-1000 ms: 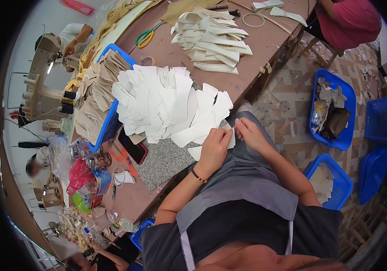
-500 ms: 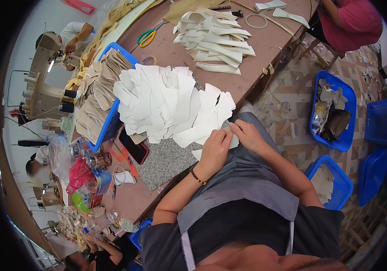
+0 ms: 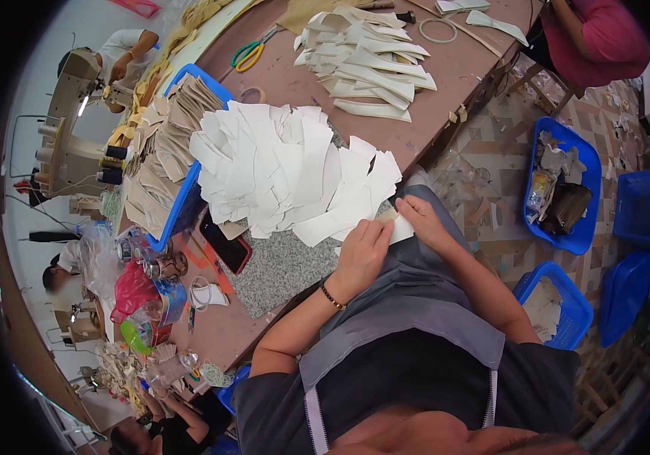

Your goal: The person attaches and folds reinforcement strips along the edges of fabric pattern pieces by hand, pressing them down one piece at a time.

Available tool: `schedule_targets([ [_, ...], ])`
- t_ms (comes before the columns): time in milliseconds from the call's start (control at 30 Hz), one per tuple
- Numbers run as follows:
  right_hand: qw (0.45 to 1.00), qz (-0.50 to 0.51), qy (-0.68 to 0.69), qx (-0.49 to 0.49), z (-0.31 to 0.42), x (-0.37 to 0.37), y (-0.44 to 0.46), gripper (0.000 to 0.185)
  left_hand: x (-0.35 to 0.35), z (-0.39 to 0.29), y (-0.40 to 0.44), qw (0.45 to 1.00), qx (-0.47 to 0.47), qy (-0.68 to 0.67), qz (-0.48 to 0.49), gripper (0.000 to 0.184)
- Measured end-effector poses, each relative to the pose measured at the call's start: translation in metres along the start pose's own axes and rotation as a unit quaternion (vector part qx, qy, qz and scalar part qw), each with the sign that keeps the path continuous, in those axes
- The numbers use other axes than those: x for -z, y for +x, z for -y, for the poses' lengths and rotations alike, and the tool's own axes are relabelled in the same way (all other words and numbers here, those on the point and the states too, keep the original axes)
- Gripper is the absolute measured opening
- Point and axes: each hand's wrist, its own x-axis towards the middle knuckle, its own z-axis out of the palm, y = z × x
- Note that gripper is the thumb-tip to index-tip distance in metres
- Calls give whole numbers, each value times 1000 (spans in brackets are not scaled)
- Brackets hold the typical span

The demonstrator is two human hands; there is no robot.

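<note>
My left hand (image 3: 363, 252), with a beaded bracelet at the wrist, and my right hand (image 3: 422, 221) are close together over my lap. Between them is a white cut piece (image 3: 401, 230) with a small beige part by the fingertips. Both hands have their fingers closed on this piece; their fingertips are partly hidden. Just beyond lies a large overlapping pile of white cut pieces (image 3: 264, 171), spreading toward my hands. Under its near side is a speckled grey stone slab (image 3: 283, 277).
A blue basket (image 3: 182, 208) of beige pieces stands left of the pile. A phone (image 3: 225, 244), green-and-yellow scissors (image 3: 249, 54) and a stack of cream pieces (image 3: 367, 61) lie on the table. Blue bins (image 3: 593, 189) stand on the floor at right. Other people sit around.
My right hand has shifted slightly right, away from the left, and more of the white piece shows between them. The view has tilted a little.
</note>
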Motion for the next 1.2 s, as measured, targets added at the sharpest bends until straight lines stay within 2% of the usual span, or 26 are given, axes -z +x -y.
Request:
schedule_targets([
  [233,1000,8,28,-6,-17,5,6,36,1,4,0,1000,10,-12,5,42],
  [333,1000,-1,-30,1,-23,11,13,36,3,4,3,1000,10,-9,13,43],
  [533,1000,5,5,20,-39,14,17,36,7,4,7,1000,2,-17,23,44],
  [767,1000,5,15,-4,-41,22,20,37,13,9,-1,999,5,-4,41,42],
  [1200,1000,-15,16,-22,-79,36,34,37,3,3,14,1000,12,9,17,39],
])
